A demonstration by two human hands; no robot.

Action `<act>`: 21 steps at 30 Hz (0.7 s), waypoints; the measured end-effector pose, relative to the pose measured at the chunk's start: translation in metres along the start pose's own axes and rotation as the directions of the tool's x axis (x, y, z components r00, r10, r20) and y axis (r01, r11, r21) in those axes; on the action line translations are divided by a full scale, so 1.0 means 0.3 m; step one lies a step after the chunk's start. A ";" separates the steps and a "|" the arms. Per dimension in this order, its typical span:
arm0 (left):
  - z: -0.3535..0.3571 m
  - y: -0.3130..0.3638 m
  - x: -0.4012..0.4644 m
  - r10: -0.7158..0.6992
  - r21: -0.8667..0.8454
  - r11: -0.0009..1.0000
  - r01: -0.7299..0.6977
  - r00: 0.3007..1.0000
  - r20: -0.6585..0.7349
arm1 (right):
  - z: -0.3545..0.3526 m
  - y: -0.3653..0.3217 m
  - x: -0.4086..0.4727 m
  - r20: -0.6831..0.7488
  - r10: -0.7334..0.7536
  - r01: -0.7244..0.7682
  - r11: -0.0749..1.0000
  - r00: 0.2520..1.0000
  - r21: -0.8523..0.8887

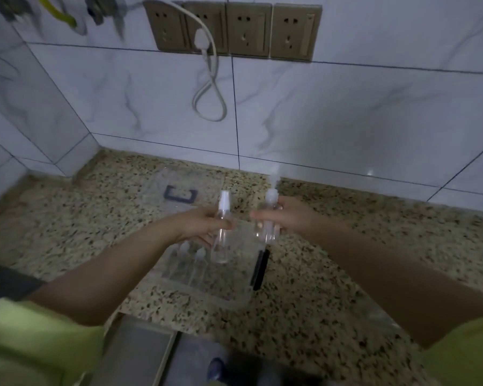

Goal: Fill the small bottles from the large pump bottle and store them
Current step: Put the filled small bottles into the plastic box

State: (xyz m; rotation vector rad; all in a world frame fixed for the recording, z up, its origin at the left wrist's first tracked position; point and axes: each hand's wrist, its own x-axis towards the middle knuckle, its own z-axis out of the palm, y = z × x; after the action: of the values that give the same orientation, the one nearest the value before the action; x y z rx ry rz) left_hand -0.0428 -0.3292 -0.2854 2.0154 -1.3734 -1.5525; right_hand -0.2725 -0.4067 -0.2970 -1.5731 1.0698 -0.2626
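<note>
Holding 2 bottles (221,232), maybe empty.

A speckled granite counter (67,232) meets the tiled wall. A clear plastic pouch (207,277) lies flat on it at the middle, small bottles (190,263) inside. Behind the pouch lies a second clear pouch (179,190) with a dark mark. A black strip (260,270) lies along the first pouch's right edge.

The counter (346,260) looks like speckled polished stone. The two small bottles (221,240) are clear plastic. Glossy marbled tiles (346,112) cover the wall.
</note>
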 end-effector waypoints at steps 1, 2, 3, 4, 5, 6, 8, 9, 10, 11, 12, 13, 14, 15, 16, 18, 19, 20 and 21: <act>-0.013 -0.033 0.005 -0.014 0.022 1.000 0.013 0.999 0.035 | 0.047 -0.013 0.015 0.006 0.001 -0.001 1.000 1.000 -0.031; -0.014 -0.057 0.006 -0.028 0.047 0.999 0.025 0.998 0.060 | 0.087 -0.025 0.024 0.013 -0.003 0.004 0.996 1.000 -0.084; -0.014 -0.083 0.005 -0.034 0.070 0.997 0.028 0.996 0.088 | 0.126 -0.030 0.036 0.010 0.004 -0.003 0.991 1.000 -0.130; -0.003 -0.102 0.009 -0.045 0.085 0.996 0.036 0.993 0.105 | 0.152 -0.023 0.048 -0.003 0.020 -0.021 0.986 1.000 -0.163; 0.003 -0.131 0.020 -0.069 0.104 0.993 0.056 0.990 0.121 | 0.181 -0.013 0.064 -0.010 0.039 -0.040 0.984 0.999 -0.176; 0.011 -0.153 0.030 -0.099 0.141 0.987 0.079 0.985 0.139 | 0.205 -0.005 0.071 -0.025 0.063 -0.067 0.980 0.998 -0.185; 0.040 -0.189 0.061 -0.150 0.223 0.968 0.113 0.976 0.156 | 0.235 0.003 0.060 -0.046 0.100 -0.107 0.974 0.994 -0.197; 0.057 -0.204 0.079 -0.168 0.251 0.959 0.128 0.975 0.143 | 0.243 0.011 0.056 -0.061 0.117 -0.128 0.968 0.991 -0.218; 0.074 -0.212 0.094 -0.190 0.270 0.951 0.149 0.973 0.132 | 0.249 0.008 0.047 -0.078 0.138 -0.153 0.956 0.987 -0.249; 0.094 -0.220 0.113 -0.205 0.282 0.945 0.166 0.972 0.116 | 0.252 0.016 0.047 -0.083 0.152 -0.169 0.948 0.985 -0.268; 0.112 -0.226 0.126 -0.211 0.310 0.935 0.173 0.973 0.095 | 0.255 0.018 0.049 -0.085 0.159 -0.177 0.940 0.984 -0.291; 0.128 -0.227 0.136 -0.221 0.345 0.921 0.183 0.972 0.074 | 0.253 0.025 0.052 -0.085 0.162 -0.180 0.935 0.983 -0.306; 0.142 -0.235 0.150 -0.213 0.376 0.909 0.181 0.976 0.046 | 0.253 0.020 0.050 -0.092 0.171 -0.192 0.931 0.981 -0.311; 0.157 -0.245 0.157 -0.215 0.399 0.897 0.189 0.976 0.020 | 0.246 0.028 0.051 -0.093 0.172 -0.192 0.932 0.981 -0.308; 0.164 -0.257 0.168 -0.208 0.421 0.886 0.193 0.978 -0.009 | 0.240 0.032 0.056 -0.090 0.171 -0.191 0.929 0.981 -0.316; 0.179 -0.290 0.194 -0.194 0.463 0.865 0.193 0.980 -0.044 | 0.236 0.030 0.052 -0.065 0.179 -0.191 0.913 0.982 -0.359; 0.186 -0.301 0.214 -0.183 0.493 0.850 0.187 0.982 -0.058 | 0.233 0.042 0.060 -0.046 0.177 -0.181 0.907 0.983 -0.380; 0.186 -0.309 0.219 -0.164 0.520 0.836 0.176 0.984 -0.069 | 0.238 0.041 0.058 -0.027 0.147 -0.146 0.912 0.989 -0.383; 0.182 -0.302 0.213 -0.145 0.542 0.825 0.159 0.987 -0.068 | 0.242 0.046 0.061 0.024 0.136 -0.117 0.922 0.990 -0.370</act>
State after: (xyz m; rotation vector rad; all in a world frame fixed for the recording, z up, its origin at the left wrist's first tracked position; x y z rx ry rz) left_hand -0.0431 -0.3138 -0.4081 2.5109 -1.8500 -1.2769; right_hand -0.2200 -0.3708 -0.3389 -1.8214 1.2272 0.0722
